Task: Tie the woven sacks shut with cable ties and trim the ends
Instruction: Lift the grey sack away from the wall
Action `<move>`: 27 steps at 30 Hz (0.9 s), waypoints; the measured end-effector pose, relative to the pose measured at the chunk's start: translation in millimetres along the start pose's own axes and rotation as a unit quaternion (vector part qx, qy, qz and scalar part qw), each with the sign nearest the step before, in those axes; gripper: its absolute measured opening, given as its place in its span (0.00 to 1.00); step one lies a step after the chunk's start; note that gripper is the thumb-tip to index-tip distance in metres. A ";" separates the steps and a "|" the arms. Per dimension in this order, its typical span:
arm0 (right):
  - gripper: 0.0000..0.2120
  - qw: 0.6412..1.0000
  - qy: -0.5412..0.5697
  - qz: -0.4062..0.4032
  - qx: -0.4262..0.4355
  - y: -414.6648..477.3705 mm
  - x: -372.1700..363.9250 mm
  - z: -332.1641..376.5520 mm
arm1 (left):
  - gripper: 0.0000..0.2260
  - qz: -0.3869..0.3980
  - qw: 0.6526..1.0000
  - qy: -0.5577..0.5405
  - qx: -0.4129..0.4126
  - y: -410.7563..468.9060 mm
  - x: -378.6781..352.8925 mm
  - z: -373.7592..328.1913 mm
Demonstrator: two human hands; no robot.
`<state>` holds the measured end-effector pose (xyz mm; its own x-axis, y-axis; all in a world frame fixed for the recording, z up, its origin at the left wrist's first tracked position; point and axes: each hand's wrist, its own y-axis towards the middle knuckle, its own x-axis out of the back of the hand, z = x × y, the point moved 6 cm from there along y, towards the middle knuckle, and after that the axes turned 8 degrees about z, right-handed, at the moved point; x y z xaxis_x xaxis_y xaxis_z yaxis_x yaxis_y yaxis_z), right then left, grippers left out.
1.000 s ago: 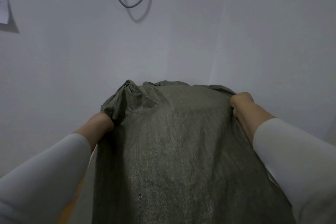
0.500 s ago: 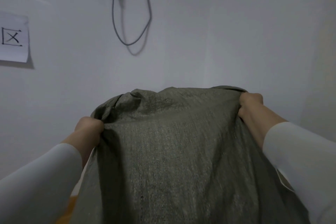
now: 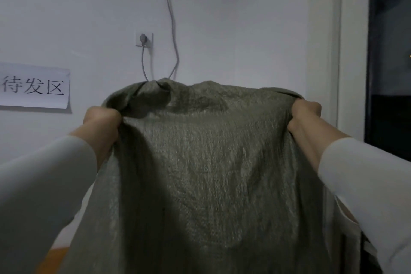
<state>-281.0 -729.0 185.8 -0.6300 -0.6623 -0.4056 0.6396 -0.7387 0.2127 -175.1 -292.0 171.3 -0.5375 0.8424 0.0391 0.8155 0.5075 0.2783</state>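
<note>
A large grey-green woven sack (image 3: 206,173) fills the middle and bottom of the view, held up in front of me. My left hand (image 3: 101,121) is clenched on the sack's upper left edge. My right hand (image 3: 305,115) is clenched on its upper right edge. The top of the sack is bunched and folded between the two hands. Both arms wear white sleeves. No cable tie or cutter is in view.
A white wall stands close behind the sack. On it are a paper sign (image 3: 34,85) at the left, a socket with a plug (image 3: 144,39) and a grey cable (image 3: 172,29). A dark window or doorway (image 3: 389,62) is at the right.
The sack has been lifted higher and the view has tilted up, bringing the socket, the sign and the dark opening into sight. Both hands keep their grip on the sack's top corners.
</note>
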 end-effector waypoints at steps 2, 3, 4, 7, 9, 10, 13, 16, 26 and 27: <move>0.18 1.000 0.007 0.011 0.006 -18.2 15.7 14.8 | 0.17 0.006 1.000 -0.002 -0.021 -28.6 16.0 -20.7; 0.17 1.000 0.011 0.016 0.009 -27.6 22.3 22.0 | 0.17 -0.005 1.000 -0.016 -0.016 -41.3 27.1 -27.3; 0.16 1.000 0.017 0.023 0.012 -36.8 27.6 29.4 | 0.16 -0.021 0.999 -0.027 -0.008 -50.5 39.4 -31.8; 0.15 0.998 0.034 0.047 0.008 -64.8 36.6 49.1 | 0.13 -0.052 0.998 -0.028 0.002 -81.2 81.1 -41.6; 0.15 0.997 0.041 0.058 0.005 -81.8 39.2 60.3 | 0.07 -0.071 0.996 -0.043 0.030 -96.0 106.1 -40.3; 0.15 0.997 0.040 0.063 0.005 -92.1 42.5 67.1 | 0.07 -0.080 0.995 -0.051 0.039 -104.6 119.6 -40.2; 0.16 0.998 0.025 0.063 0.012 -128.3 61.0 82.3 | 0.12 -0.081 0.995 -0.044 0.034 -133.6 154.7 -37.1; 0.17 0.999 -0.004 0.053 0.007 -165.4 88.6 85.8 | 0.16 -0.079 0.996 -0.022 0.036 -169.6 188.9 -24.1; 0.19 0.996 -0.078 -0.032 -0.032 -285.3 204.1 75.5 | 0.16 0.009 0.992 0.041 0.118 -277.3 262.0 38.2; 0.18 0.995 -0.081 -0.039 -0.041 -292.9 216.2 73.2 | 0.16 0.019 0.991 0.051 0.122 -286.8 264.4 43.2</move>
<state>-636.8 -665.1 100.8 -0.7373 -0.6199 -0.2686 0.6158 -0.7802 0.1101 -541.9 -207.0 60.4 -0.5141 0.8455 0.1446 0.8566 0.5148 0.0355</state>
